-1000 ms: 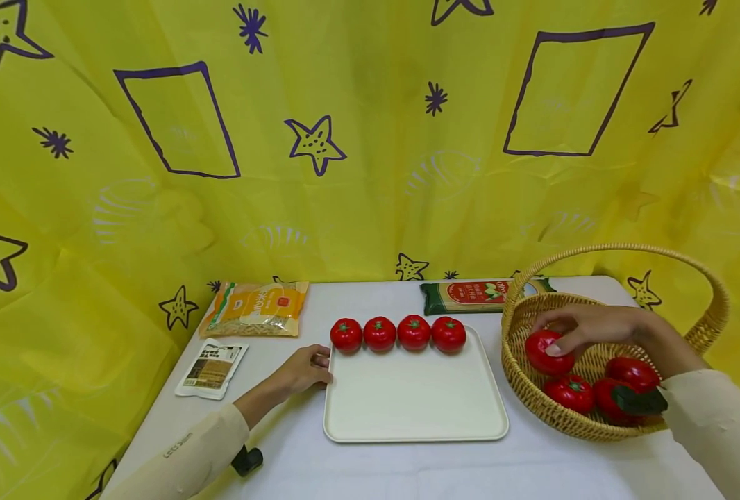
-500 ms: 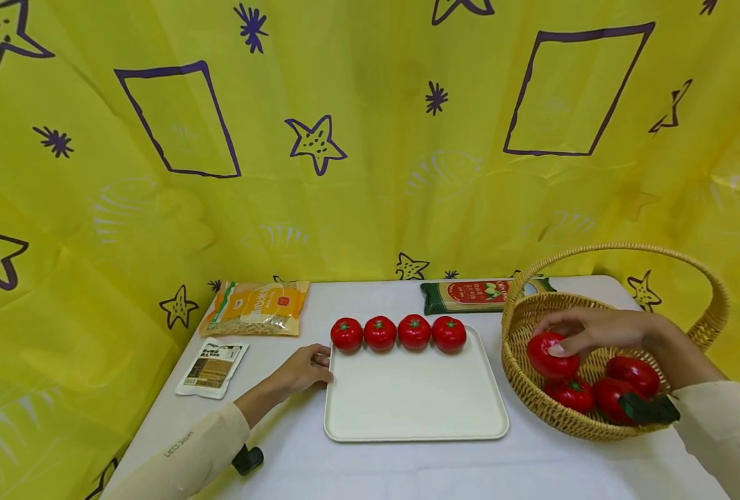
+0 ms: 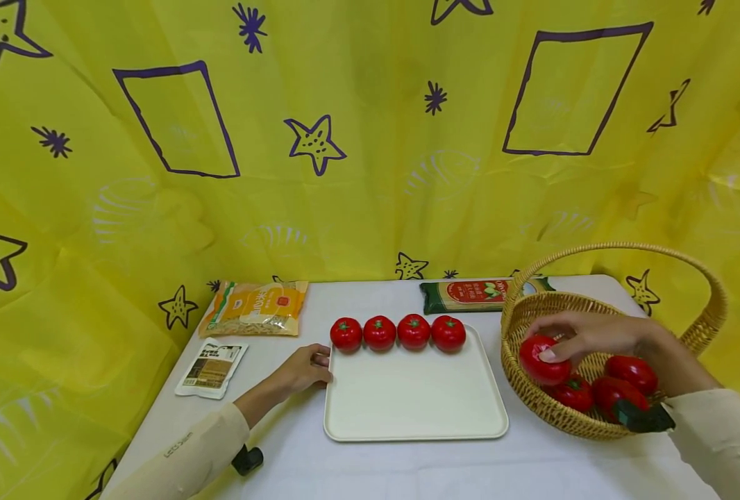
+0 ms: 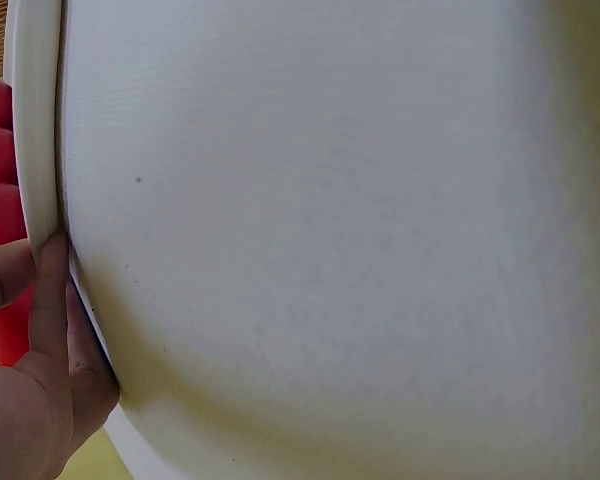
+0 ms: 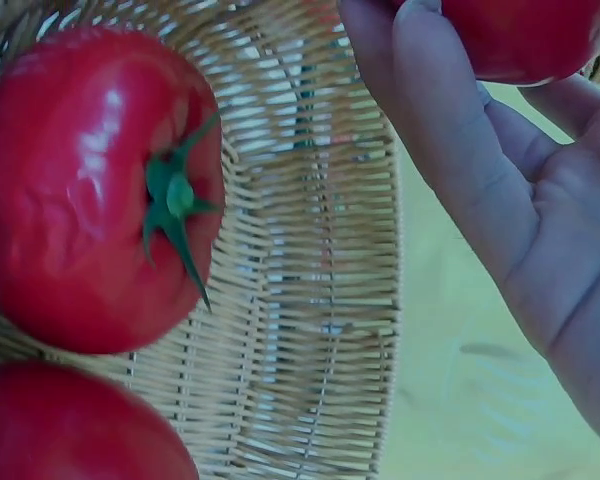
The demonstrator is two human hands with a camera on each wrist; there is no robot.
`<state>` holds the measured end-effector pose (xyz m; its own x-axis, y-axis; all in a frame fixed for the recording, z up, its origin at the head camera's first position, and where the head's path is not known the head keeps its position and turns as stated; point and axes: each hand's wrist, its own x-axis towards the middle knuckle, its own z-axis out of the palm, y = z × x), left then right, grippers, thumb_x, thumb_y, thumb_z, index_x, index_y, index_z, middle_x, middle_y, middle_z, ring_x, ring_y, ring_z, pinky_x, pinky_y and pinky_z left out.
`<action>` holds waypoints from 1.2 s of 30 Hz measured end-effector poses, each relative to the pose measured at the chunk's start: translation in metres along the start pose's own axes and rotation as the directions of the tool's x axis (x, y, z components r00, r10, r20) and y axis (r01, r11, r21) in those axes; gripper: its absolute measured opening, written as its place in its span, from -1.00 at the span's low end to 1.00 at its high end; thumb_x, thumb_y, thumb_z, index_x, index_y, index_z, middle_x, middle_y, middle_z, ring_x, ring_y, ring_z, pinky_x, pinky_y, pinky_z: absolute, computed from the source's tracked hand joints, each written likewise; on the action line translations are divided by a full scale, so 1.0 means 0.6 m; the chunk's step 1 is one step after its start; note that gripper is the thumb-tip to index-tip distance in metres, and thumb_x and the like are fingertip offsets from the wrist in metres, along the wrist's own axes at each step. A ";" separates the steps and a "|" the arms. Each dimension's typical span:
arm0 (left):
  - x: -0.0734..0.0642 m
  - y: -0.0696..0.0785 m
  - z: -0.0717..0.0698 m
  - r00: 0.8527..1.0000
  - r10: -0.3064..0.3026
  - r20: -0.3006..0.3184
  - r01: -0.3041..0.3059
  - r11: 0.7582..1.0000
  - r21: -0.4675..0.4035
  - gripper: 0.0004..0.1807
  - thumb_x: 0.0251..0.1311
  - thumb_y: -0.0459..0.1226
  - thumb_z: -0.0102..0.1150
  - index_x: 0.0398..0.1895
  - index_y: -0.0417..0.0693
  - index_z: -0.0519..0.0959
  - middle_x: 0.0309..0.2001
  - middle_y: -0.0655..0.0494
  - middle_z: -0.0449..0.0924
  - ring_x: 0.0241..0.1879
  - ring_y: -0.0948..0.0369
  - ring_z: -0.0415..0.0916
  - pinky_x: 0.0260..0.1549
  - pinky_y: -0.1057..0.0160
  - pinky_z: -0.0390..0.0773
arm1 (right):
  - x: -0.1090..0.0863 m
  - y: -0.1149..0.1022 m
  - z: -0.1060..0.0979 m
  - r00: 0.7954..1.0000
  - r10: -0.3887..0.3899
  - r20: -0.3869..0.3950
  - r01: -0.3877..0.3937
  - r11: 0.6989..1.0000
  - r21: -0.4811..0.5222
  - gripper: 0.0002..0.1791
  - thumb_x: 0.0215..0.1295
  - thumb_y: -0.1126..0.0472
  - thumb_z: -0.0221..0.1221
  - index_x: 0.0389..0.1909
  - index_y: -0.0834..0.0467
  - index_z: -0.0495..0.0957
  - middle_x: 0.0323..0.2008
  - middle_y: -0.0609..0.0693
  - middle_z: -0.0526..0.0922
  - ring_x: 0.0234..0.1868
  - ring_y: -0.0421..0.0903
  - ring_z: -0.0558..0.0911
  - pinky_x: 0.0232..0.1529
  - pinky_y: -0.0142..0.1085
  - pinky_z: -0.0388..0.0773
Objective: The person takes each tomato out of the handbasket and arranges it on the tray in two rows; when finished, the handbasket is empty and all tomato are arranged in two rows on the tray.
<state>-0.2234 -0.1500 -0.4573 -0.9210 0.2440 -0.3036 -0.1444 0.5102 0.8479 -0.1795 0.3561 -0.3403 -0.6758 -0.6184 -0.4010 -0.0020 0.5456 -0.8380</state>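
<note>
My right hand (image 3: 585,337) pinches a red tomato (image 3: 543,361) between thumb and fingers, over the left side of the wicker basket (image 3: 535,410). Below it in the basket lie several more tomatoes (image 3: 632,373); one shows its green stem (image 5: 177,195) in the right wrist view. My left hand (image 3: 304,368) holds the left edge of a white rectangular tray (image 3: 416,396), its thumb and fingers at the rim in the left wrist view. Along the tray's far edge, several tomatoes (image 3: 413,332) stand side by side, stems up.
The basket's tall handle (image 3: 626,246) arches above my right hand. A green pasta packet (image 3: 470,295) lies behind the tray. At the far left are an orange-and-yellow bag of grain (image 3: 254,309) and a small white pouch (image 3: 212,368). A yellow patterned curtain (image 3: 370,139) hangs behind the table.
My right hand, with the tomato in it, shifts slightly left and toward me over the basket. The left hand, the tray and its row of tomatoes stay where they were.
</note>
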 end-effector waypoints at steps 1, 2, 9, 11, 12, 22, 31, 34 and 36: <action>0.000 0.000 0.000 1.000 0.001 -0.002 -0.001 1.000 0.002 -0.43 0.03 -0.50 0.34 0.19 -0.36 0.45 -0.17 -0.08 0.51 -0.26 0.15 0.50 -0.24 0.24 0.70 | 0.002 -0.001 0.002 1.000 -0.012 0.003 0.012 1.000 -0.006 -0.52 0.41 0.19 0.10 0.29 0.28 0.37 0.06 0.16 0.54 -0.05 -0.05 0.62 -0.16 -0.11 0.71; 0.000 0.001 0.000 1.000 0.001 -0.003 -0.001 1.000 0.004 -0.42 0.03 -0.50 0.34 0.19 -0.35 0.45 -0.17 -0.08 0.51 -0.26 0.15 0.50 -0.23 0.24 0.69 | 0.003 -0.002 0.004 1.000 -0.019 0.004 0.019 1.000 -0.010 -0.52 0.41 0.20 0.10 0.28 0.29 0.37 0.05 0.16 0.54 -0.06 -0.05 0.62 -0.17 -0.12 0.71; -0.004 0.001 0.001 1.000 -0.014 -0.007 0.014 1.000 0.012 -0.43 0.04 -0.50 0.34 0.19 -0.35 0.45 -0.16 -0.08 0.50 -0.25 0.14 0.50 -0.23 0.23 0.70 | 0.012 -0.009 0.021 0.999 -0.040 -0.023 0.038 0.997 -0.060 -0.52 0.40 0.18 0.13 0.27 0.28 0.40 0.04 0.17 0.56 -0.06 -0.09 0.60 -0.16 -0.18 0.70; -0.005 0.000 0.001 1.000 -0.015 -0.006 0.015 1.000 0.011 -0.43 0.04 -0.51 0.34 0.19 -0.35 0.45 -0.16 -0.08 0.50 -0.25 0.14 0.50 -0.23 0.23 0.70 | 0.015 -0.012 0.026 0.998 -0.046 -0.032 0.043 0.996 -0.082 -0.53 0.40 0.16 0.14 0.27 0.24 0.41 0.08 0.17 0.55 -0.02 -0.11 0.58 -0.12 -0.20 0.67; -0.005 -0.001 0.001 1.000 -0.015 -0.006 0.015 1.000 0.011 -0.43 0.04 -0.51 0.34 0.19 -0.35 0.45 -0.16 -0.08 0.50 -0.25 0.14 0.50 -0.23 0.23 0.70 | 0.017 -0.013 0.028 0.998 -0.047 -0.036 0.044 0.995 -0.088 -0.54 0.40 0.15 0.14 0.26 0.21 0.42 0.09 0.17 0.54 -0.01 -0.11 0.57 -0.12 -0.19 0.67; -0.001 0.001 0.002 1.000 -0.004 -0.008 0.005 1.000 0.020 -0.43 0.04 -0.51 0.33 0.19 -0.34 0.45 -0.16 -0.07 0.49 -0.27 0.15 0.49 -0.25 0.27 0.67 | 0.039 -0.022 0.043 0.998 -0.065 -0.011 0.065 0.998 0.001 -0.55 0.41 0.18 0.13 0.26 0.23 0.41 0.09 0.21 0.54 0.03 0.09 0.59 -0.13 -0.02 0.73; -0.003 0.004 0.003 1.000 -0.007 -0.020 0.007 0.999 0.034 -0.43 0.03 -0.51 0.34 0.18 -0.35 0.45 -0.16 -0.08 0.51 -0.25 0.15 0.49 -0.25 0.27 0.67 | 0.060 -0.031 0.063 0.994 -0.071 -0.079 0.069 0.997 -0.021 -0.47 0.35 0.11 0.21 0.29 0.20 0.41 0.12 0.18 0.54 0.10 0.11 0.50 -0.07 -0.12 0.69; -0.004 0.005 0.003 1.000 -0.006 -0.024 0.007 0.999 0.043 -0.44 0.04 -0.51 0.34 0.18 -0.35 0.46 -0.17 -0.07 0.51 -0.25 0.15 0.49 -0.25 0.29 0.65 | 0.068 -0.035 0.070 0.991 -0.110 -0.082 0.107 0.993 -0.049 -0.48 0.37 0.13 0.20 0.29 0.19 0.41 0.13 0.19 0.54 0.11 0.13 0.49 -0.06 -0.13 0.69; -0.005 0.006 0.003 1.000 -0.008 -0.027 0.009 0.999 0.048 -0.43 0.03 -0.50 0.35 0.18 -0.35 0.46 -0.17 -0.07 0.51 -0.25 0.16 0.49 -0.25 0.29 0.65 | 0.072 -0.037 0.075 0.989 -0.124 -0.083 0.120 0.991 -0.061 -0.49 0.37 0.13 0.20 0.29 0.18 0.41 0.14 0.18 0.54 0.12 0.13 0.49 -0.05 -0.13 0.67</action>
<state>-0.2208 -0.1476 -0.4541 -0.9294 0.2173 -0.2982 -0.1350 0.5518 0.8230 -0.1758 0.2918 -0.3559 -0.7294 -0.6322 -0.2614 -0.1277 0.5012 -0.8558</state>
